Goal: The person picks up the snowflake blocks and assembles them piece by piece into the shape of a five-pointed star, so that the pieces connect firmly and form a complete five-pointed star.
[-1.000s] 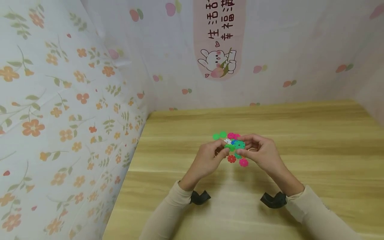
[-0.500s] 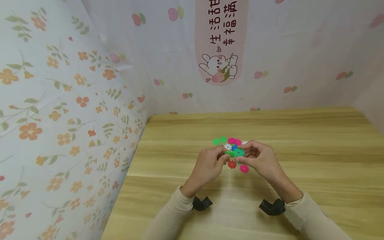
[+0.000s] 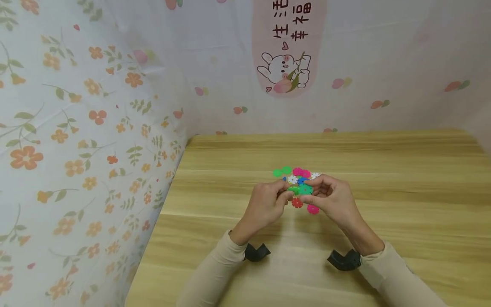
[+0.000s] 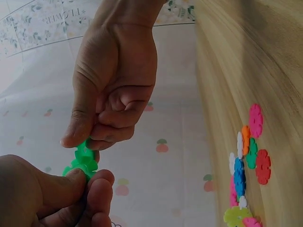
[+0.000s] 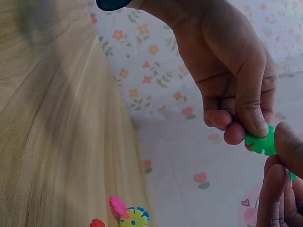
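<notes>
Little is changed — both pinches are kept.
Above the table (image 3: pixel 218 170), a bright-green notched disc (image 3: pixel 294 189) is pinched by the left hand (image 3: pixel 264 201), a teal-green disc (image 3: pixel 306 189) by the right hand (image 3: pixel 338 201) — joining is unconfirmed.

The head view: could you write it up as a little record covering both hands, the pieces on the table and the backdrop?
Left hand: pinches a green disc
Right hand: pinches a teal disc
Held discs: close together; whether joined, unclear
On the wooden table: red disc, pink disc, white disc, others partly hidden
Backdrop: cloth with a rabbit drawing
</notes>
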A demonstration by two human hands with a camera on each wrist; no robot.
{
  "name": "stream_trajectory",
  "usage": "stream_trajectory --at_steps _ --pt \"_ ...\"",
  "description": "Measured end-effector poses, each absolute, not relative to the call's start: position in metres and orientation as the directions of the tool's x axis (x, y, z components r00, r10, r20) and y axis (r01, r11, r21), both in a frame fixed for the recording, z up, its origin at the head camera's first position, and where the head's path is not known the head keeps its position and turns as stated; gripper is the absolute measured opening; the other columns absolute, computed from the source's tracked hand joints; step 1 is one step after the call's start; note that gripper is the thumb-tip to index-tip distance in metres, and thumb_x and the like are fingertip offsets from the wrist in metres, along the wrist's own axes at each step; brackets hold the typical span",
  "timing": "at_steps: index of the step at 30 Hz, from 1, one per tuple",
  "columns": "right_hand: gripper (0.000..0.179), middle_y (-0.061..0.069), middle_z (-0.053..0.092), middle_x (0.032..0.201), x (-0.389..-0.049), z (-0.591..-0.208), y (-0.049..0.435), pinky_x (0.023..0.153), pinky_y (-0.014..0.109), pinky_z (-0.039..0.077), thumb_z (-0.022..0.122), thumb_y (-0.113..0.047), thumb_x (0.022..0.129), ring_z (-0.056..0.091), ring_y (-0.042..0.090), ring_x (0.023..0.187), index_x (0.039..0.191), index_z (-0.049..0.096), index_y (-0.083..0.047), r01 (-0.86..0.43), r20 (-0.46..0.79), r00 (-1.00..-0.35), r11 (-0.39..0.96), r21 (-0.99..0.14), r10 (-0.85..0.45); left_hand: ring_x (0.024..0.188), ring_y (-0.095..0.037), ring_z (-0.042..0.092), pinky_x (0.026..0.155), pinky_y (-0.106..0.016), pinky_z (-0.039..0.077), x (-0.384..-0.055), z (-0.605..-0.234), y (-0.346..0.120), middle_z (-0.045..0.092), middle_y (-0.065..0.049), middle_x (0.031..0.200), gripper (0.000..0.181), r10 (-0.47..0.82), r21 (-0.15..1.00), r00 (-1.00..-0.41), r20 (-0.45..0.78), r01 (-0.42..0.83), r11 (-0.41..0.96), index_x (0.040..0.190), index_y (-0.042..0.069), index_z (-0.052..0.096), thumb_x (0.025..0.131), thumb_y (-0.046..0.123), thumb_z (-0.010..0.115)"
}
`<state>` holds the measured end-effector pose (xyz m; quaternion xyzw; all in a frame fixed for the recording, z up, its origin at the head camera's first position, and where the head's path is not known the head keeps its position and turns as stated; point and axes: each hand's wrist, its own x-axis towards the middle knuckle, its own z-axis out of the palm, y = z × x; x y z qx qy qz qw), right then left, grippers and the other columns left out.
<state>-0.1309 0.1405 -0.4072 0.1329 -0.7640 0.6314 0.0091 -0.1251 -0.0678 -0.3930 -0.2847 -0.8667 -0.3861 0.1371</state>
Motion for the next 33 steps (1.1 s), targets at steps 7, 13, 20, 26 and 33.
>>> stream_trajectory --at_steps 7,13,20,26,33 --pt "0.031 0.009 0.069 0.086 -0.13 -0.405 0.14 0.059 0.025 0.056 0.088 -0.012 0.076 0.066 0.017 0.07 0.099 0.07 -0.002 -0.221 0.183 -0.966 0.217 -0.951 -0.184 0.05 0.0 0.047 0.045 -0.012 0.036 -0.126 -0.394 -0.065 0.064 0.001 0.064 0.014 0.391 0.574 -0.798 0.458 0.602 0.555 0.079 0.004 0.068 0.093 0.005 0.07" --pt "0.033 0.009 0.069 0.088 -0.134 -0.403 0.14 0.062 0.024 0.054 0.085 -0.017 0.081 0.066 0.017 0.075 0.106 0.069 -0.004 -0.228 0.175 -0.961 0.257 -0.939 -0.213 0.057 -0.002 0.054 0.049 -0.016 0.043 -0.131 -0.394 -0.07 0.066 -0.001 0.071 0.011 0.403 0.662 -0.823 0.4 0.563 0.494 0.084 0.004 0.066 0.095 0.007 0.068" --pt "0.035 0.008 0.068 0.085 -0.15 -0.409 0.159 0.059 0.03 0.056 0.071 -0.018 0.094 0.061 0.023 0.061 0.127 0.063 -0.007 -0.219 0.181 -0.965 0.203 -0.955 -0.187 0.066 -0.01 0.064 0.057 -0.02 0.05 -0.14 -0.399 -0.078 0.07 -0.001 0.079 0.009 0.375 0.757 -0.87 0.321 0.474 0.45 0.097 0.004 0.068 0.099 0.011 0.063" --pt "0.036 0.01 0.061 0.083 -0.167 -0.427 0.174 0.046 0.028 0.046 0.069 -0.027 0.096 0.049 0.026 0.054 0.126 0.063 -0.007 -0.139 0.107 -0.988 0.322 -0.936 -0.115 0.066 -0.006 0.064 0.058 -0.022 0.051 -0.141 -0.397 -0.082 0.071 -0.003 0.08 0.01 0.364 0.77 -0.87 0.332 0.473 0.428 0.098 0.004 0.068 0.1 0.012 0.061" --pt "0.044 0.012 0.056 0.087 -0.179 -0.459 0.188 0.051 0.026 0.045 0.075 -0.027 0.092 0.053 0.02 0.063 0.128 0.063 -0.006 -0.009 -0.097 -0.98 0.524 -0.852 -0.175 0.065 -0.004 0.062 0.059 -0.019 0.051 -0.139 -0.395 -0.082 0.071 -0.001 0.08 0.01 0.363 0.741 -0.862 0.354 0.496 0.454 0.101 0.003 0.069 0.099 0.01 0.063"
